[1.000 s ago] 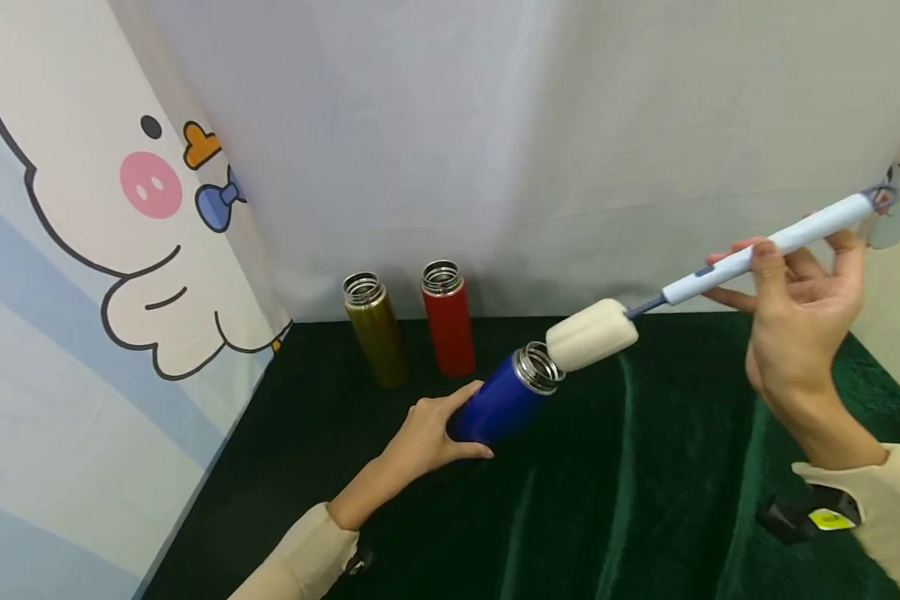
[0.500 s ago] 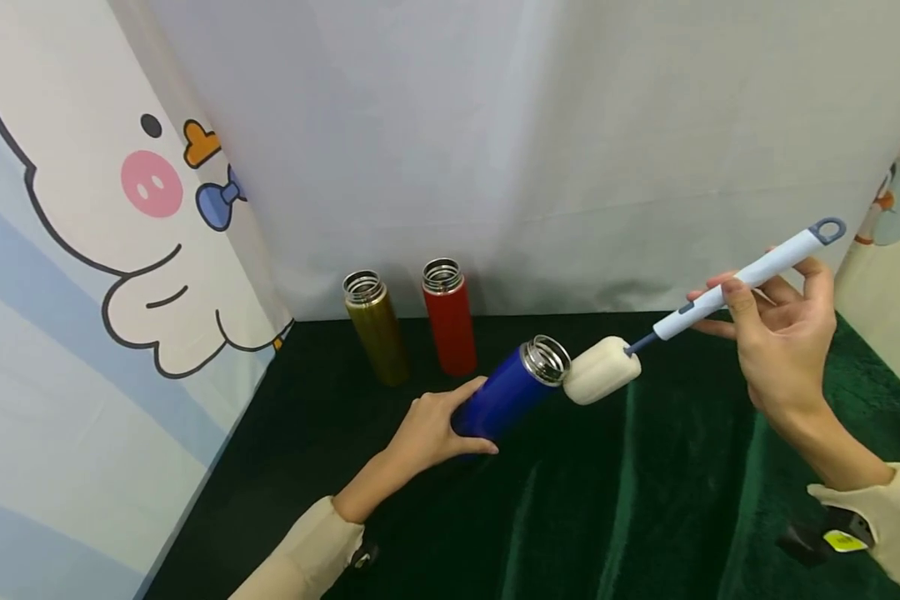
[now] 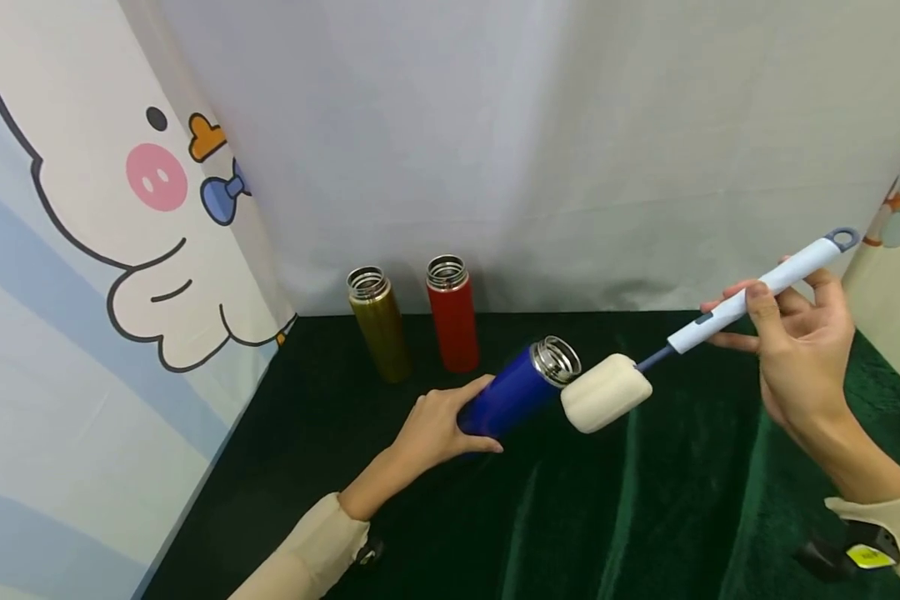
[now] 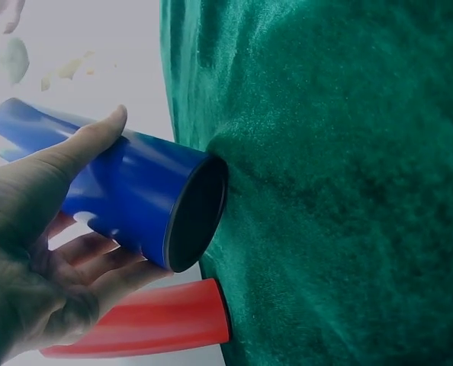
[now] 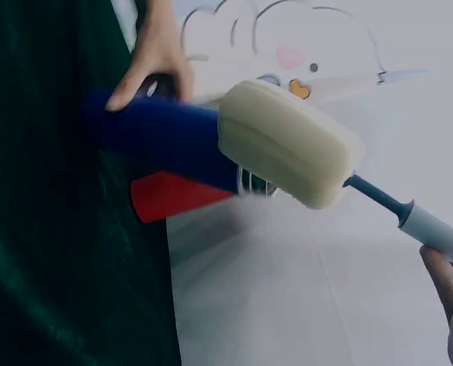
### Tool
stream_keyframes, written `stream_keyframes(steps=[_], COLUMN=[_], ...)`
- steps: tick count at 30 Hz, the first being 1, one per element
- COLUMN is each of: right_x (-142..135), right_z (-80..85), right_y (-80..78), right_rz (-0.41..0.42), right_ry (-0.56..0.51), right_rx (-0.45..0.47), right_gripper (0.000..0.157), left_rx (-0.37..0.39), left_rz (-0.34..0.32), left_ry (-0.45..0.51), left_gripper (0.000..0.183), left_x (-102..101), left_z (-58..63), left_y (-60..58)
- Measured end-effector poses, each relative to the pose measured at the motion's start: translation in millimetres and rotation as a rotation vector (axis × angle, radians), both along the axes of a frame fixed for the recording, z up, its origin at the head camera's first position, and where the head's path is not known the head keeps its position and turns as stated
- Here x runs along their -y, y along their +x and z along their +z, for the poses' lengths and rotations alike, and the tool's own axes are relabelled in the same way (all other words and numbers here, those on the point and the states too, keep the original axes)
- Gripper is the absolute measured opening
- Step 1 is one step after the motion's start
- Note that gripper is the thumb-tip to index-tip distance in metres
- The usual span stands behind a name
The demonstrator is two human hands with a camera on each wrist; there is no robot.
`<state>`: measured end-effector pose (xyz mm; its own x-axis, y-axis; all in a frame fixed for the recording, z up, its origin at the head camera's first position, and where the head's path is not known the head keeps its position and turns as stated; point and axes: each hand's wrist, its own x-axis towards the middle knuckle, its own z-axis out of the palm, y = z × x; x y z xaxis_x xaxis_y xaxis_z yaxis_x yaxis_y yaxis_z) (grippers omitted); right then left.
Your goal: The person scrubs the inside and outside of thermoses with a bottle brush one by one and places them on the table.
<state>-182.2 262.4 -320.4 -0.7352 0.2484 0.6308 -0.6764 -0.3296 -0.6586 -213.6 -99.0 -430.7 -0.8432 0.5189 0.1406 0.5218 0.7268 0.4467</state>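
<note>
My left hand [image 3: 438,429] grips a blue bottle [image 3: 506,400] round its lower body, tilted with its uncapped steel mouth up to the right. In the left wrist view the thumb lies over the blue bottle [image 4: 135,191] and the fingers curl beneath it, near its dark base. My right hand [image 3: 802,342] pinches the pale blue handle of a bottle brush [image 3: 742,304] between thumb and fingers. The brush's cream sponge head [image 3: 606,393] points down-left, right beside the bottle's mouth and outside it. In the right wrist view the sponge head [image 5: 287,141] overlaps the mouth.
A gold bottle [image 3: 381,333] and a red bottle [image 3: 453,325] stand uncapped at the back left, near the pale curtain [image 3: 607,167]. Dark green velvet cloth [image 3: 570,517] covers the table. A cartoon-printed panel [image 3: 82,333] stands along the left.
The brush head has dropped from in front of the blue bottle's mouth to just below and right of it. The bottle has risen slightly and moved right in my left hand.
</note>
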Motion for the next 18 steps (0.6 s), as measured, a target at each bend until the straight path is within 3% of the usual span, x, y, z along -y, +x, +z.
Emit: stream_keyframes(steps=[7, 18], right_x=[18.1, 46.7], right_z=[3.9, 3.0], right_y=[-4.8, -16.4], right_rz=[0.15, 0.11], right_ry=[-0.12, -0.158], right_rx=[-0.081, -0.213], right_gripper=[0.028, 0.035], left_rx=[0.001, -0.005], left_rz=[-0.014, -0.05], left_ry=[-0.004, 0.018], left_gripper=[0.089, 0.088], left_x=[0.6, 1.7], left_z=[2.1, 1.1], left_y=[-0.3, 2.7])
